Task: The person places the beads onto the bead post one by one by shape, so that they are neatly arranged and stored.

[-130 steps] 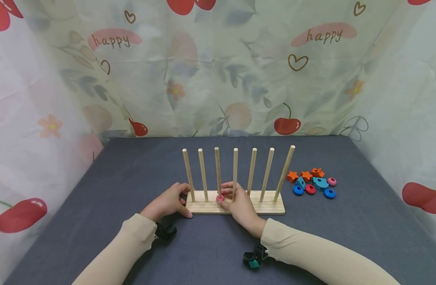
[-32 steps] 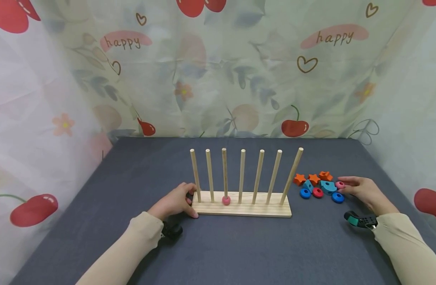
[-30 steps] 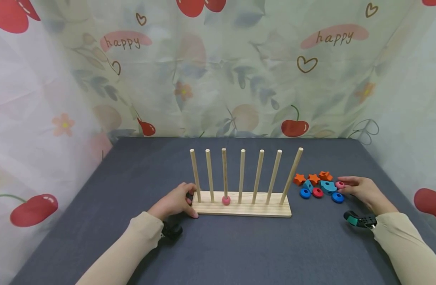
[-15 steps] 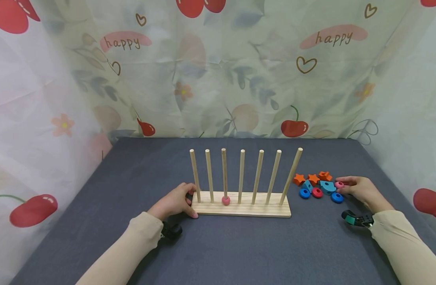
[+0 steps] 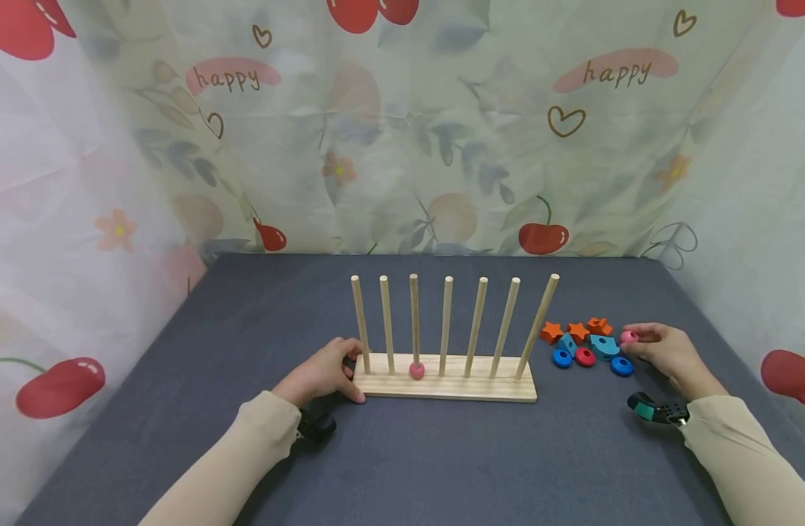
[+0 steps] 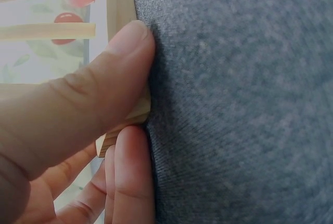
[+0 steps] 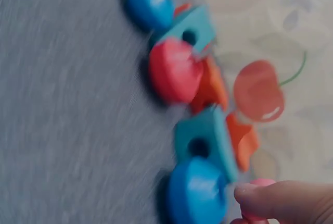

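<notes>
My left hand [image 5: 320, 372] grips the left end of a wooden peg board [image 5: 468, 389], its thumb [image 6: 130, 39] lying along the front edge. Several upright pegs [image 5: 445, 321] stand in a row on the board. A pink bead [image 5: 416, 371] sits at the bottom of the third peg from the left. Off to the right, my right hand [image 5: 668, 356] pinches a second pink bead [image 5: 629, 337] between thumb and fingers, at the edge of a group of loose pieces. In the right wrist view, the thumb [image 7: 281, 198] partly hides that bead.
Beside the held bead lie blue rings [image 5: 622, 366], a red ring [image 5: 584, 356], teal blocks [image 5: 603, 346] with holes and orange stars [image 5: 551, 332]. They rest on a dark grey cloth [image 5: 442, 460]. A printed curtain [image 5: 402, 146] hangs behind.
My right hand has left the bead on the third peg and moved right to the loose pieces. It now pinches another pink bead, slightly raised. The left hand keeps its grip on the board.
</notes>
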Motion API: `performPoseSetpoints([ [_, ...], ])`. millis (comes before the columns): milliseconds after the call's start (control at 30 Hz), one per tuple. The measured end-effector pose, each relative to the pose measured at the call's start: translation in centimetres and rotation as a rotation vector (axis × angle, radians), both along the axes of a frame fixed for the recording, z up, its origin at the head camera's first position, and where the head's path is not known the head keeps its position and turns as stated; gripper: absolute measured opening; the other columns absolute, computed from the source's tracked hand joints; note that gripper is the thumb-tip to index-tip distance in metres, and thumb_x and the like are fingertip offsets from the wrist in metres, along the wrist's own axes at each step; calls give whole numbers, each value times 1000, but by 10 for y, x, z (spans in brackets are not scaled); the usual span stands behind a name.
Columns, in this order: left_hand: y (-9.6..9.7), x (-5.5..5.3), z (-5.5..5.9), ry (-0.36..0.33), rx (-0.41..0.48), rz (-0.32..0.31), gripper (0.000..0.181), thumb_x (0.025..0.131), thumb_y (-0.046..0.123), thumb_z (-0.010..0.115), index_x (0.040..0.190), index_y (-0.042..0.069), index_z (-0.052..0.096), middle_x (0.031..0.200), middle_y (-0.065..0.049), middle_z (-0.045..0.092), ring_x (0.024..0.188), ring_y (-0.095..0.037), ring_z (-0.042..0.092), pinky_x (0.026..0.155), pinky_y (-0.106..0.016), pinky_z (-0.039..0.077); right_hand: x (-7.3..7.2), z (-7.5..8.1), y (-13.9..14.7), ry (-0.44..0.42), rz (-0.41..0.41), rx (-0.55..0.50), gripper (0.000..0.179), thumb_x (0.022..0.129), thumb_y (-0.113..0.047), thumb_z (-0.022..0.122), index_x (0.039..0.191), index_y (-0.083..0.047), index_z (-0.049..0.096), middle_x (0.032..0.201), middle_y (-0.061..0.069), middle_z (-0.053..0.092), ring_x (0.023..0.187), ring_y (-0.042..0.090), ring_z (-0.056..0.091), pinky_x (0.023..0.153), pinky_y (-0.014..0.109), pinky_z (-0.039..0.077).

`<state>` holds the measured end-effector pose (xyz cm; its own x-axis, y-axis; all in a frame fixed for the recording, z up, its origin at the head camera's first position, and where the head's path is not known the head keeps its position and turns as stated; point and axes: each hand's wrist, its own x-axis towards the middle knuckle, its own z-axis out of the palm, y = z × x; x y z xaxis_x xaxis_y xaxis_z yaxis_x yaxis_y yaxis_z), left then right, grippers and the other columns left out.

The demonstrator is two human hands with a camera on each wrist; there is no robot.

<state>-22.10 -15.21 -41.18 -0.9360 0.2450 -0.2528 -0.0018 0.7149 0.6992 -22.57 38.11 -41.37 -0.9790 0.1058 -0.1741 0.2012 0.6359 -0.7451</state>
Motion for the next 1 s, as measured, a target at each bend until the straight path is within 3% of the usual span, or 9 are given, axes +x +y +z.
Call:
performPoseSetpoints([
  [167, 0, 0, 1, 6, -6, -4, 74, 57, 2, 92, 122, 9, 57, 116, -10, 49, 91, -20, 55, 76, -32, 49, 5, 13, -11, 76, -49, -61, 64, 91, -36, 66, 136, 5, 45, 99, -10, 59, 81, -3, 52, 69, 15, 49],
  [300, 0, 0, 1, 2, -10, -4, 74, 57, 2, 92, 122, 8, 57, 116, -10, 49, 91, -20, 55, 76, -32, 49, 10, 29, -23, 150, -98, -133, 62, 89, -48, 64, 134, -7, 49, 96, -22, 52, 88, 1, 51, 70, 12, 46],
  [467, 1, 0, 1, -7, -10, -5, 73, 58, 2, 92, 122, 8, 57, 116, -11, 49, 92, -20, 55, 77, -33, 49, 16, 51, -44, 228, -139, -190, 54, 87, -51, 63, 131, -22, 52, 103, -20, 51, 94, 0, 48, 73, 11, 42],
  [600, 0, 0, 1, -4, -11, -5, 73, 57, 2, 92, 121, 8, 57, 115, -10, 48, 91, -20, 55, 76, -32, 48, 22, 70, -65, 313, -148, -298, 52, 89, -45, 64, 134, -21, 54, 106, -20, 55, 95, 0, 52, 75, 8, 43],
  [767, 0, 0, 2, 2, -9, -8, 71, 57, 1, 92, 119, 8, 58, 114, -10, 48, 90, -20, 55, 75, -31, 48, 32, 92, -93, 454, -141, -538, 50, 87, -32, 70, 133, -16, 58, 113, -14, 58, 99, 2, 55, 78, 6, 46],
  [1000, 0, 0, 1, -2, -7, -5, 72, 57, 2, 92, 120, 8, 57, 116, -10, 48, 91, -20, 55, 76, -32, 49, 51, 120, -131, 645, -35, -935, 47, 87, -8, 69, 133, -1, 57, 122, 1, 59, 106, 10, 58, 88, 13, 47],
])
